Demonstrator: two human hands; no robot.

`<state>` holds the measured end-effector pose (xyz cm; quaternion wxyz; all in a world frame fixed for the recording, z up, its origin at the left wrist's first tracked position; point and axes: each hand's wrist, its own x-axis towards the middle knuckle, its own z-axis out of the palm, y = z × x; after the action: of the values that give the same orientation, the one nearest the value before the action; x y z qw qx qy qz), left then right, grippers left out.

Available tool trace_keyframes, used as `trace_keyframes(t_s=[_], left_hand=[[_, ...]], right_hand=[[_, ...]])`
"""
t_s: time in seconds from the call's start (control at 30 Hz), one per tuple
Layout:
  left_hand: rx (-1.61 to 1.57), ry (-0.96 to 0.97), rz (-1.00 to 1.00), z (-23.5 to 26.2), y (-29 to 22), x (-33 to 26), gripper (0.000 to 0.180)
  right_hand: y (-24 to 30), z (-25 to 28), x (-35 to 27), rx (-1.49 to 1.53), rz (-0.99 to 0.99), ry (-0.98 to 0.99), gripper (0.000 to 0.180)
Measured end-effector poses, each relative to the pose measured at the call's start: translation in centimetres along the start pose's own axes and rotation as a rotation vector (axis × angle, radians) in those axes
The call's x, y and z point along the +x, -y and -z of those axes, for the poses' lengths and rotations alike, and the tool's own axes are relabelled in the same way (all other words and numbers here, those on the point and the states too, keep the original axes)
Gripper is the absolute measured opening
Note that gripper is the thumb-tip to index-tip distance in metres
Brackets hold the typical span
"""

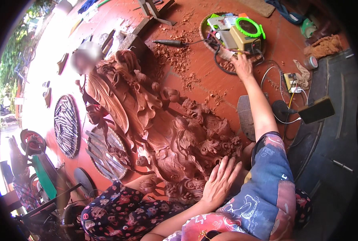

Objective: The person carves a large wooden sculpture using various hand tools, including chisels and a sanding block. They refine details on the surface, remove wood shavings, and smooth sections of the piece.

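Observation:
A large reddish-brown wood carving (159,124) lies tilted before me, with draped robes, flower buds and a densely curled base. My left hand (223,180) rests open at the near end of that base, fingers stretched and slightly apart. Far to the right, my extended arm brings my right hand (242,65) to the near rim of a round woven basket (203,30). Its fingers are bent close beside a beige electrical box (245,38); whatever they pinch is too small to make out. A corded pen-shaped power tool (167,42) lies on the floor left of the basket.
Wood chips (183,66) litter the red tile floor. At left stand a tray of many small carving tools (66,126) and another with long blades (104,154). A phone (317,110) on a stand, cables and a power strip (290,81) sit at right. Another person's blurred head (85,58) shows beyond the carving.

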<state>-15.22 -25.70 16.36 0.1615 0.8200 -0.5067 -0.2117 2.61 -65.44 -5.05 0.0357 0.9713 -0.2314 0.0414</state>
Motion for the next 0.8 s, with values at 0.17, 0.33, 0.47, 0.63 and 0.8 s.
trace_keyframes(t_s=[0.17, 0.33, 0.47, 0.63, 0.8], left_hand=[[-0.010, -0.020, -0.042, 0.0, -0.1, 0.4, 0.063], [0.025, -0.059, -0.037, -0.5, 0.2, 0.4, 0.066], [-0.001, -0.092, -0.034, -0.4, 0.3, 0.6, 0.070], [0.005, -0.188, -0.081, -0.9, -0.1, 1.2, 0.066], [0.049, -0.206, -0.083, -1.4, 0.6, 1.0, 0.072]], right_hand=[[-4.4, 1.4, 1.1, 0.017, -0.161, 0.140, 0.028], [-1.0, 8.1, -3.5, 0.165, 0.071, 0.093, 0.023], [2.0, 14.3, -9.1, 0.572, 0.256, 0.529, 0.038], [3.9, 16.6, -15.9, 0.815, 0.321, 0.941, 0.072], [6.2, 19.2, -19.2, 1.095, 0.072, 1.086, 0.093]])
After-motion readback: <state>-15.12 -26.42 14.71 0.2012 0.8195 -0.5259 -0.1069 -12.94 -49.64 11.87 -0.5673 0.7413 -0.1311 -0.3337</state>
